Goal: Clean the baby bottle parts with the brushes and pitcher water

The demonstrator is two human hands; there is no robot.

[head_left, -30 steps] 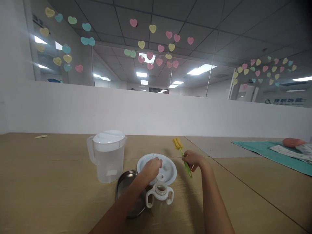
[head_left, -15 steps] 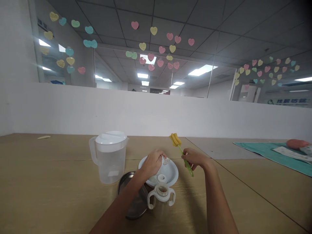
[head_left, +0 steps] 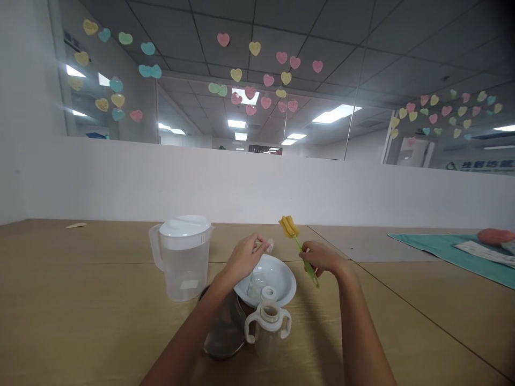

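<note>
Two hands work in the head view; clock positions are from the bowl (head_left: 292,281). I read the left hand (head_left: 245,256) at 11, fingers pinched on a small clear piece (head_left: 270,246) just beyond the rim. The right hand (head_left: 319,257), at 2, grips the green handle of the brush (head_left: 308,268), its yellow sponge end raised and angled away.

Status: the bottle (head_left: 270,324) stands upright at 6, mouth uncovered, handles fitted. The sponge is outside it, well apart from the mouth. A white ring (head_left: 269,293) lies at the bowl's near side, off the bottle; a clear cover (head_left: 258,279) rests in the bowl.

Surroundings: metal tray (head_left: 225,335) at 7, partly hidden by the left forearm; lidded jug (head_left: 185,262) between 9 and 10; green cloth (head_left: 442,244) near 3. I judge the ring and bowl rim crowd the bottle's far side, and the forearm limits access over the tray.
</note>
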